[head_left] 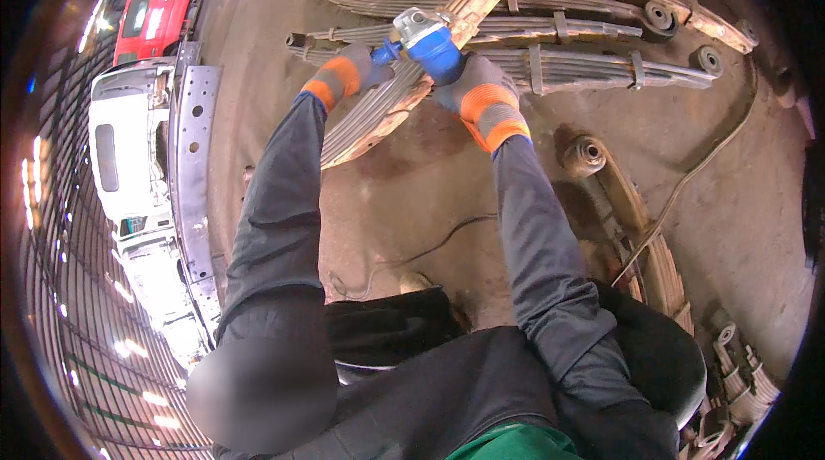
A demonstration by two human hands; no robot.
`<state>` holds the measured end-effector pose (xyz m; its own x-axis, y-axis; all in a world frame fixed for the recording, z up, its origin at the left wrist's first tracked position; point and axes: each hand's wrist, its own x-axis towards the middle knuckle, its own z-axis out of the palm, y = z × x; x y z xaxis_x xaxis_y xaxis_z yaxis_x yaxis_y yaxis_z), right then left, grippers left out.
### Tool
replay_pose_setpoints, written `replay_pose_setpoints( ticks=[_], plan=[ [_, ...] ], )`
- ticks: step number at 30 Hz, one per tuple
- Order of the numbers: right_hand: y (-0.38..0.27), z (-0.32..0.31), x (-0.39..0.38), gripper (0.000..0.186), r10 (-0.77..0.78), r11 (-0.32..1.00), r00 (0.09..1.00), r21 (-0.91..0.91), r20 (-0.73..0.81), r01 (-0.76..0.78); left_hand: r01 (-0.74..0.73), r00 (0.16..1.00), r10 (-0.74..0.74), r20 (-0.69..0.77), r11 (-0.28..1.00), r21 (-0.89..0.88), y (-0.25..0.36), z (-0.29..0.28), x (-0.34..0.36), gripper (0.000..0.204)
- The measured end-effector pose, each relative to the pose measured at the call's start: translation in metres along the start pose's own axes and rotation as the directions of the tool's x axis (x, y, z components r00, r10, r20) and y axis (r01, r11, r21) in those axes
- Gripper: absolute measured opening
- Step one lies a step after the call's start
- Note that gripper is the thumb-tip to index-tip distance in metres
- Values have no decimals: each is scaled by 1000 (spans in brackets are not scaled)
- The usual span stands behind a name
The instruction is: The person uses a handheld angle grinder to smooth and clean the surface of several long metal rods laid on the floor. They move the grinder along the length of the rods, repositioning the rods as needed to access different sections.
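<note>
Gripping a blue angle grinder point(430, 43), left hand point(357, 69) fingers clamped on its side handle, right hand point(473, 82) fingers wrapped round the body. Grinder's long axis runs toward upper left, head over a tilted leaf spring point(412, 86) on the floor.

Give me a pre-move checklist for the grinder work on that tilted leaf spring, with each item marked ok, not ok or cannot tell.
1. Left hand on the side handle of the blue angle grinder: ok.
2. Right hand on the grinder body: ok.
3. Gloves on both hands: ok.
4. Grinder head over the tilted leaf spring: ok.
5. Spring clamped against shifting: cannot tell.
6. Power cord away from the disc: ok, it lies on the floor near the person.
</note>
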<state>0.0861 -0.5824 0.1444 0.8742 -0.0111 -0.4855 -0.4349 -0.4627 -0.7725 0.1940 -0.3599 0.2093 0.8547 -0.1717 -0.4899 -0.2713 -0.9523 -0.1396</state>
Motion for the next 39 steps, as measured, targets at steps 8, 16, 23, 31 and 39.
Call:
replay_pose_setpoints(
  ticks=[8, 16, 23, 31, 39],
  plan=[
    [11, -3, -7, 54, -35, 999, 999, 6, -21, 35, -2, 1000, 2, -14, 1000, -9, 5, 7, -2, 57],
    [15, -16, -1, 53, -70, 987, 996, -140, 58, 78, 68, 997, -63, 46, 989, -132, 12, 17, -13, 59],
    [67, -15, 47, 41, -223, 953, 974, 217, 33, 211, 180, 983, -178, 36, 982, -65, 66, 9, -22, 51],
    [28, 3, 28, 51, -193, 980, 981, 47, -20, 194, 154, 987, -158, -30, 981, -117, 7, 30, -14, 57],
    [-10, -34, 2, 24, -187, 967, 981, -166, 49, 193, 259, 965, -222, 141, 896, -362, 15, 7, -13, 38]
  ],
)
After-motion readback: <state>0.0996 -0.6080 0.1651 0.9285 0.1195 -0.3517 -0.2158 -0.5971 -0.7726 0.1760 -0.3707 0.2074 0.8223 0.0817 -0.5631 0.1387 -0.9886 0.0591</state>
